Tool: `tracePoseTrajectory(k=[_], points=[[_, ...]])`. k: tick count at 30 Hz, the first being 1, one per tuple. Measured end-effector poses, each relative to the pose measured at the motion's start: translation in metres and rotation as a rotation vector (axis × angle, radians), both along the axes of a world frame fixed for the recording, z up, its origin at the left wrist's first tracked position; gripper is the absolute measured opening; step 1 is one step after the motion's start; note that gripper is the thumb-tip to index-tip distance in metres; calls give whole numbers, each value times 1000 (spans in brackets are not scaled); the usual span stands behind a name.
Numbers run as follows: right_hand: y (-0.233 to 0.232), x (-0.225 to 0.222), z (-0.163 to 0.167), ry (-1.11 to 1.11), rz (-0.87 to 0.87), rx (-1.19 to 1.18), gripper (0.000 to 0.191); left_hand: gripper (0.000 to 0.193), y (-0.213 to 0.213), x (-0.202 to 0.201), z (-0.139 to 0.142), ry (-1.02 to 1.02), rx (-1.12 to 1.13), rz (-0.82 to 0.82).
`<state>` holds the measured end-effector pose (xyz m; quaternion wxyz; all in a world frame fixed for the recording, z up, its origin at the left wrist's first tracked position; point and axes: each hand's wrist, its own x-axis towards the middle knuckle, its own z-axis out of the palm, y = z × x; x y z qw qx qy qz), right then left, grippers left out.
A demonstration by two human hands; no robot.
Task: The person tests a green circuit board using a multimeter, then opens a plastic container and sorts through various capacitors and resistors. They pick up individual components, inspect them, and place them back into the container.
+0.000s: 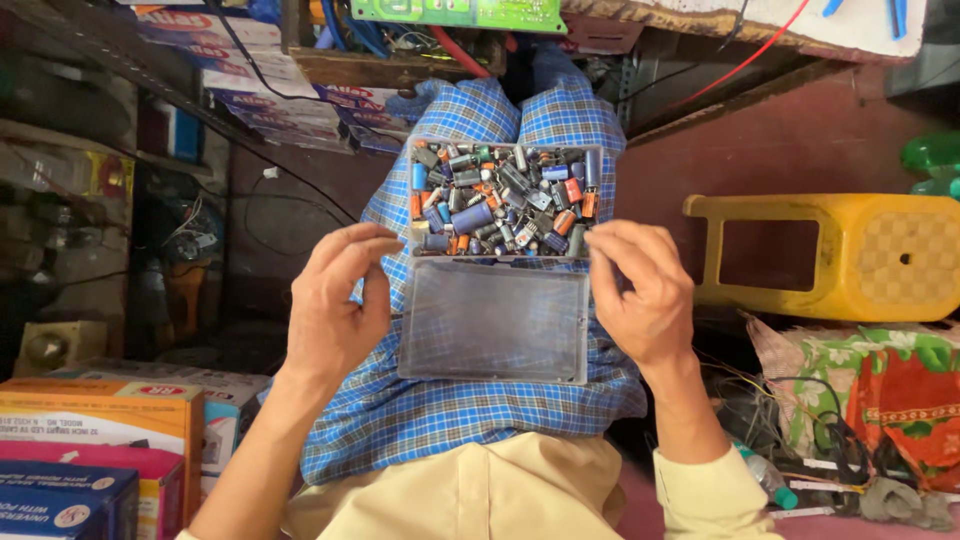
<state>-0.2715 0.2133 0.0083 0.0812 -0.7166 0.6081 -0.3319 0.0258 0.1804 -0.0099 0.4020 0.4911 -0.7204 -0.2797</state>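
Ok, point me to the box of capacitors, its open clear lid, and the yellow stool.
box of capacitors [503,200], head view, on the heap of parts inside.
clear lid [494,320], head view, middle of the flat panel.
yellow stool [905,258], head view, on the chequered seat top.

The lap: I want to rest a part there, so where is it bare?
The open clear lid, lying flat between the left hand and right hand, is bare. The checked cloth below it is free too. The box above is packed with capacitors.
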Motion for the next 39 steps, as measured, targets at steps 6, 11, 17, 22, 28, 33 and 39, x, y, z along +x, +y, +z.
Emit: tracePoseTrajectory(k=[6,11,17,22,28,33,39], points=[[-38,9,-1,12,45,12,17,18,-13,-9,-6,94,128,126],[-62,15,-1,86,163,126,17,15,-22,-8,-13,156,181,143],[-76,17,8,253,247,192,23,16,-33,-5,-17,132,186,99],[-88,19,15,312,339,221,18,20,-37,-6,-18,147,147,53],[-98,16,19,349,434,246,18,24,-36,-2,-18,171,164,22],[-99,8,11,259,453,186,21,28,-36,1,-17,190,184,2],[-83,-13,-3,-430,104,471,15,32,-35,-13,-16,354,326,-53]])
